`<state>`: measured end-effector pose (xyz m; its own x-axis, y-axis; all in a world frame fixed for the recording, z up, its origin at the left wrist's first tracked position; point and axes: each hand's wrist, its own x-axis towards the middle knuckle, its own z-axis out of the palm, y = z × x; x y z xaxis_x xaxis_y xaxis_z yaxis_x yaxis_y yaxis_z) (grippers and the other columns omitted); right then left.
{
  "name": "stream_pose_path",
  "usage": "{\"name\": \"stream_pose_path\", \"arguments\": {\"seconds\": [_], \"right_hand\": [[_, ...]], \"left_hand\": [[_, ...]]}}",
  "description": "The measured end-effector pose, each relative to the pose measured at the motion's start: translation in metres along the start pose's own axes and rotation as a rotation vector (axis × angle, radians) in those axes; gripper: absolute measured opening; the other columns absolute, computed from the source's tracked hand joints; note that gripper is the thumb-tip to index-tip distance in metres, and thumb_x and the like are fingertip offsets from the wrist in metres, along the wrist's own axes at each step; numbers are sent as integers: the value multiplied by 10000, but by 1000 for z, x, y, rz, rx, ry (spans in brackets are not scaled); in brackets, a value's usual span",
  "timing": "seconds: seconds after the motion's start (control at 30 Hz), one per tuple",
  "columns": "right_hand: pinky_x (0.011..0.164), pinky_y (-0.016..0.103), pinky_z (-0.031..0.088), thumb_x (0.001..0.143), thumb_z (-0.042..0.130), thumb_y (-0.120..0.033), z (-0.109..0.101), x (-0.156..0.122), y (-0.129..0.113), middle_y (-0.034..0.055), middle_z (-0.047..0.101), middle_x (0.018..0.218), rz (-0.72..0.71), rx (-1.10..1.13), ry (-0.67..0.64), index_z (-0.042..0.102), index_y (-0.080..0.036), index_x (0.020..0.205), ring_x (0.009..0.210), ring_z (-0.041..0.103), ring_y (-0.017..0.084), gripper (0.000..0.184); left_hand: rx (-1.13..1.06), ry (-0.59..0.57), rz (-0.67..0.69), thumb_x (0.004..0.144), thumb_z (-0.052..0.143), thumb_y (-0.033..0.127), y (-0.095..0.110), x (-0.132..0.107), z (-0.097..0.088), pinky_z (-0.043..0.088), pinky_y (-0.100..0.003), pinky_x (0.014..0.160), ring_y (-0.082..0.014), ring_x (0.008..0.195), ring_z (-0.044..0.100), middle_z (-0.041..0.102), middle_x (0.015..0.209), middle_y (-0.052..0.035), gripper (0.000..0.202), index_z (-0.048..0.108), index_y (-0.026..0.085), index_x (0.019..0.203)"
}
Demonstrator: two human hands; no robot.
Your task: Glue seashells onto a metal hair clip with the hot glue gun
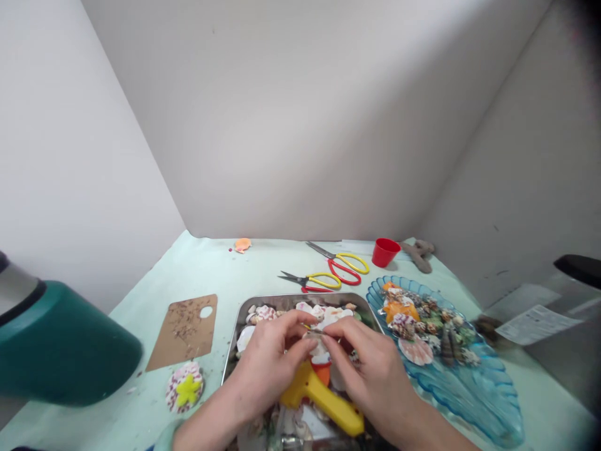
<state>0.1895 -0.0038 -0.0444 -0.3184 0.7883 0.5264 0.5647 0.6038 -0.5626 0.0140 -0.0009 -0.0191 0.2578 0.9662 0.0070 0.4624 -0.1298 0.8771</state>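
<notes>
Both my hands are closed in a pinch over the middle of the steel tray (233, 343), which sits at the near edge of the table (206, 266). The left hand (265, 366) and the right hand (375, 376) meet fingertip to fingertip on one small shell (315, 334), held just above the heap of loose shells. As I judge it, thin shell chips easily, so the grip wants to be light and taken on the edges. It should stay low over the tray, so that a slip lands among the others and not on the table. The yellow glue gun (323, 398) lies under my wrists with its orange tip pointing up toward the fingers. I would keep my knuckles clear of that tip.

To the right of the tray, touching or nearly touching it, is the blue shell-shaped dish (488, 401), loaded with mixed shells at its far end. Two pairs of scissors (345, 263) and a red cup (385, 252) lie toward the far edge. A brown card (185, 332) and a painted scallop with a yellow star (184, 388) are left of the tray.

My fingers cover most of the small shell, so I cannot tell its shape or whether glue is on it. The gun's handle and the tray's near rim are cut off by the frame. A teal object (56, 351) at the left edge is too close and too cropped to name.
</notes>
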Motion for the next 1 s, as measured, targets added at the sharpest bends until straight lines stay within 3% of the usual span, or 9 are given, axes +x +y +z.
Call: {"name": "stream_pose_path", "arguments": {"seconds": [0.17, 0.3, 0.47, 0.7, 0.83, 1.0], "right_hand": [[618, 257, 395, 894, 482, -204, -1, 2, -3, 20, 597, 771, -16, -2, -12, 567, -190, 857, 654, 554, 140, 93], [598, 251, 388, 897, 481, -217, -2, 3, -4, 15, 584, 729, -9, -1, -9, 567, -189, 823, 630, 541, 137, 118], [585, 249, 391, 898, 448, -201, 1, 2, -1, 27, 581, 720, -7, -22, -25, 567, -184, 791, 620, 536, 142, 161], [564, 237, 386, 901, 455, -277, 4, 1, 0, 12, 580, 668, 70, -32, -74, 565, -190, 749, 581, 531, 134, 207], [543, 235, 368, 908, 422, -280, 5, 1, -1, 5, 560, 621, 102, -39, -107, 539, -190, 679, 552, 513, 129, 273], [546, 240, 352, 901, 410, -242, 5, 0, -2, 25, 571, 664, 42, -80, -124, 521, -183, 696, 583, 521, 137, 240]], "left_hand": [[6, 15, 48, 839, 512, 263, 7, -1, -3, 449, -220, 690, -138, 752, 614, 690, 825, 0, 161, 654, 198, 876], [-68, 10, 11, 832, 528, 271, 4, 0, -3, 461, -212, 666, -134, 728, 617, 688, 800, -1, 149, 643, 189, 881], [54, 29, 78, 810, 533, 188, 2, 0, -3, 464, -212, 718, -134, 783, 632, 704, 850, 10, 158, 663, 214, 894], [125, 134, 126, 824, 504, 166, 3, -2, -1, 463, -202, 622, -120, 656, 613, 684, 741, 8, 129, 630, 194, 822], [324, 174, 268, 831, 476, 134, 0, -2, 0, 470, -229, 641, -135, 676, 610, 664, 751, -2, 152, 613, 200, 832], [576, 258, 486, 832, 443, 106, 0, -5, 2, 483, -241, 648, -150, 704, 603, 628, 779, -37, 174, 592, 184, 789]]}}
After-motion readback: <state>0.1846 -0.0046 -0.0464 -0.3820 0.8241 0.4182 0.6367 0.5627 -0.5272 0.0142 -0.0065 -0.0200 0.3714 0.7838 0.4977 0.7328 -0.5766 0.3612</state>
